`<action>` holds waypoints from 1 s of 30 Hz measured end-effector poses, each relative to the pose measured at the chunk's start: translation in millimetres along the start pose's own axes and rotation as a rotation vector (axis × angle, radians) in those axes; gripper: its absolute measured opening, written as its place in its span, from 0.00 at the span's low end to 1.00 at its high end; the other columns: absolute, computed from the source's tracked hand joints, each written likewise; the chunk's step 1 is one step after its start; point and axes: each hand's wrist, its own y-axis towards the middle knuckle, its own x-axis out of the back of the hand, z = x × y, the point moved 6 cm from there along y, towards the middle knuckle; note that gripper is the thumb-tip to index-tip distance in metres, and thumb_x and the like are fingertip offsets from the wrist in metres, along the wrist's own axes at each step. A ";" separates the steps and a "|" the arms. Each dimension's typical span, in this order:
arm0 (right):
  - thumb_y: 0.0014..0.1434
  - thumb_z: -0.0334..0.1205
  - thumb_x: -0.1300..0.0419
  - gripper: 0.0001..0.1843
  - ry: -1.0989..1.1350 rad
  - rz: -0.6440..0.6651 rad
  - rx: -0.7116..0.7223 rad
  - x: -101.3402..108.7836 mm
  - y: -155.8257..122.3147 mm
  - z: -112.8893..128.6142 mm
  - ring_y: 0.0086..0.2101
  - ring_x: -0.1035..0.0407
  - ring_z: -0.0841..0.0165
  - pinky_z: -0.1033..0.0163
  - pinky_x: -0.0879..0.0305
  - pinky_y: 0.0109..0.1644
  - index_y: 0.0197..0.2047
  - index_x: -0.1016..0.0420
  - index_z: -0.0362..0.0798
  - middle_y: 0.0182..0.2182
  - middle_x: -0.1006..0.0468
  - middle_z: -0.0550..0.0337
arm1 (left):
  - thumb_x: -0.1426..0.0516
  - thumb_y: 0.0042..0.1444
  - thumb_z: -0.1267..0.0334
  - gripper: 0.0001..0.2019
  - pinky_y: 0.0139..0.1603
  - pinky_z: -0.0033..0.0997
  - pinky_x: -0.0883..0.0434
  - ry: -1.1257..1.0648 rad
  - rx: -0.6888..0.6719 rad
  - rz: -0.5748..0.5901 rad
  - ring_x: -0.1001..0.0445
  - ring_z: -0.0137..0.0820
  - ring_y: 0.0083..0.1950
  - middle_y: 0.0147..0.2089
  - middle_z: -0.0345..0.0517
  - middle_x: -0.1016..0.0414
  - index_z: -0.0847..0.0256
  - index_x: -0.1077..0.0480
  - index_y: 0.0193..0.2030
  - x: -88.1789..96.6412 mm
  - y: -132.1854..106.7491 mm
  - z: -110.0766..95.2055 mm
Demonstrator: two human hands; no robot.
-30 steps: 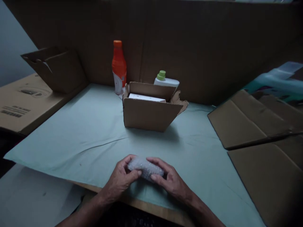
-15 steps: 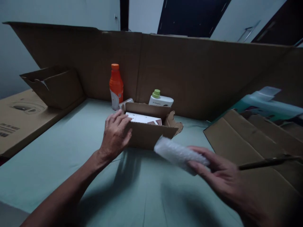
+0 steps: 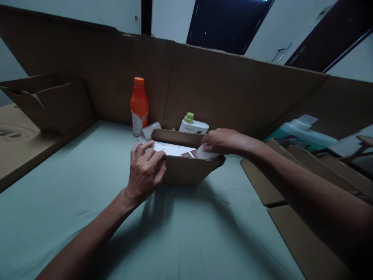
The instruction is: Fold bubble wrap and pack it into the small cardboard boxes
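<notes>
A small open cardboard box [image 3: 185, 172] stands on the pale green cloth in front of me. My left hand [image 3: 145, 166] grips its left end, fingers over the rim and thumb against the front wall. Inside lies a white carton [image 3: 171, 149] with brown marks at one end. My right hand [image 3: 222, 140] is at the box's right end, closed around a bubble-wrapped roll [image 3: 205, 154]. That roll is partly down in the box beside the carton; its lower part is hidden by the front wall.
Behind the box stand an orange bottle [image 3: 139, 107], a clear plastic-wrapped item [image 3: 150, 130] and a white bottle with a green cap [image 3: 194, 126]. Another open box [image 3: 62, 105] is at left. Cardboard flaps [image 3: 262, 182] and a teal jug [image 3: 303, 134] lie right. A tall cardboard wall [image 3: 227, 89] closes the back.
My right hand has carried the bubble-wrapped roll from in front of the box up and into its right end. My left hand stays at the left end. The view has tilted slightly.
</notes>
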 end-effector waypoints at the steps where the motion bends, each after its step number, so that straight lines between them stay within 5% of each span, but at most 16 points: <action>1: 0.57 0.40 0.40 0.08 0.021 0.039 0.023 -2.3 5.0 3.2 0.31 0.28 0.62 0.61 0.43 0.31 0.36 0.18 0.51 0.32 0.20 0.54 | 0.43 0.61 0.67 0.05 0.66 0.55 0.38 -0.001 0.002 0.000 0.29 0.45 0.59 0.36 0.45 0.23 0.58 0.28 0.43 -0.2 -0.1 0.5; 7: 0.53 0.31 0.40 0.18 0.057 0.031 0.003 -11.4 18.6 2.1 0.35 0.27 0.63 0.64 0.41 0.32 0.48 0.22 0.48 0.40 0.19 0.52 | 0.43 0.60 0.68 0.04 0.66 0.56 0.38 -0.026 0.010 -0.007 0.29 0.46 0.59 0.35 0.46 0.24 0.59 0.27 0.41 -1.5 -0.8 1.9; 13: 0.54 0.30 0.40 0.10 0.123 0.019 -0.009 -25.6 17.5 10.5 0.35 0.27 0.63 0.64 0.41 0.31 0.40 0.20 0.46 0.39 0.18 0.49 | 0.43 0.60 0.68 0.05 0.65 0.56 0.38 -0.030 0.011 -0.020 0.29 0.46 0.59 0.35 0.46 0.24 0.59 0.27 0.42 -1.9 -1.2 2.1; 22: 0.59 0.36 0.40 0.11 0.267 -0.043 0.109 -32.5 10.0 10.6 0.35 0.26 0.64 0.64 0.36 0.35 0.43 0.19 0.48 0.38 0.17 0.53 | 0.42 0.59 0.69 0.08 0.63 0.55 0.35 -0.034 -0.024 -0.035 0.28 0.46 0.59 0.38 0.47 0.23 0.59 0.28 0.45 -3.9 0.6 -0.7; 24: 0.59 0.35 0.42 0.15 0.356 -0.164 0.113 -22.8 -5.5 3.8 0.37 0.25 0.63 0.63 0.35 0.37 0.47 0.20 0.49 0.40 0.17 0.54 | 0.41 0.58 0.69 0.12 0.64 0.56 0.35 -0.045 -0.013 -0.030 0.29 0.47 0.60 0.45 0.50 0.23 0.58 0.27 0.49 -2.0 -0.1 -0.8; 27: 0.60 0.36 0.45 0.15 0.565 -0.550 0.065 -8.3 -51.9 -21.4 0.38 0.24 0.64 0.62 0.33 0.39 0.47 0.20 0.49 0.41 0.17 0.56 | 0.40 0.57 0.68 0.26 0.67 0.57 0.38 -0.109 0.064 -0.062 0.36 0.48 0.68 0.66 0.54 0.34 0.52 0.34 0.63 7.4 -11.0 7.9; 30: 0.62 0.44 0.44 0.14 0.745 -0.773 -0.052 -34.0 -96.1 -51.4 0.33 0.26 0.65 0.62 0.33 0.36 0.41 0.20 0.48 0.35 0.18 0.56 | 0.40 0.59 0.63 0.35 0.70 0.57 0.40 -0.222 0.257 0.002 0.42 0.49 0.73 0.74 0.53 0.46 0.48 0.45 0.72 8.7 -36.6 31.3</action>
